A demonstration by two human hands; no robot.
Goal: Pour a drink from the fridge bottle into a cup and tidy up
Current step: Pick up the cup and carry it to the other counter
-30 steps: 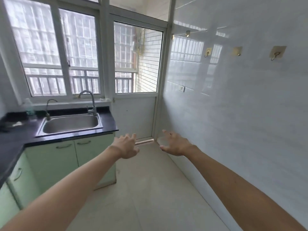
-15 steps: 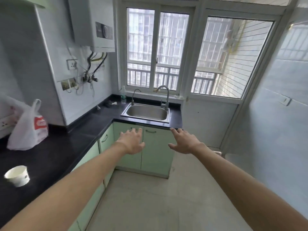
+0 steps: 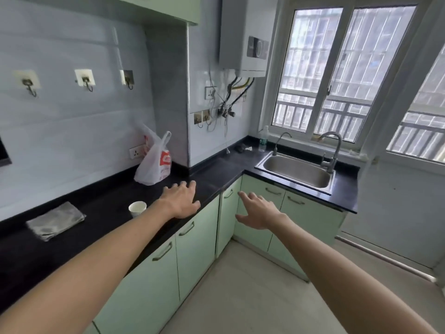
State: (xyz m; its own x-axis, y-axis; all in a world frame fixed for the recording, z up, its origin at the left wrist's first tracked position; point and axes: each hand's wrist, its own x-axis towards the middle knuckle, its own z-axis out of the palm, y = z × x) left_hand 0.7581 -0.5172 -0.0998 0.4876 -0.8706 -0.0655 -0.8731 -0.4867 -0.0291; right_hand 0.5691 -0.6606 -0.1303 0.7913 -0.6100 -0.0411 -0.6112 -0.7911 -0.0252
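**A:** What is in front of you?

**B:** The black bench (image 3: 72,251) runs along the wall and turns the corner. Pale green cupboards (image 3: 154,273) sit under it, and there is a steel sink (image 3: 298,174) below the window. A white plastic bag (image 3: 155,165) stands on the bench against the wall, and a folded grey cloth (image 3: 55,220) lies well to its left.

**A:** And your hands?

**B:** Both are stretched out ahead of me and hold nothing. My left hand (image 3: 180,200) is over the bench edge, palm down, with the fingers (image 3: 191,185) straight and spread. I cannot tell whether it touches the top. My right hand (image 3: 258,212) hangs in the air before the corner cupboards, its fingers loosely spread.

**A:** Where is the cup?

**B:** The white paper cup (image 3: 137,208) stands upright on the bench, just beside my left wrist, and it looks empty from here. A small clear bottle (image 3: 263,142) stands in the far corner by the sink. The fridge and the fridge bottle are not in view.

**A:** So which step is this?

**B:** The very start, I judge, since nothing is poured. Next I need to find the fridge, open it and carry the bottle to the cup with a firm grip round its body.
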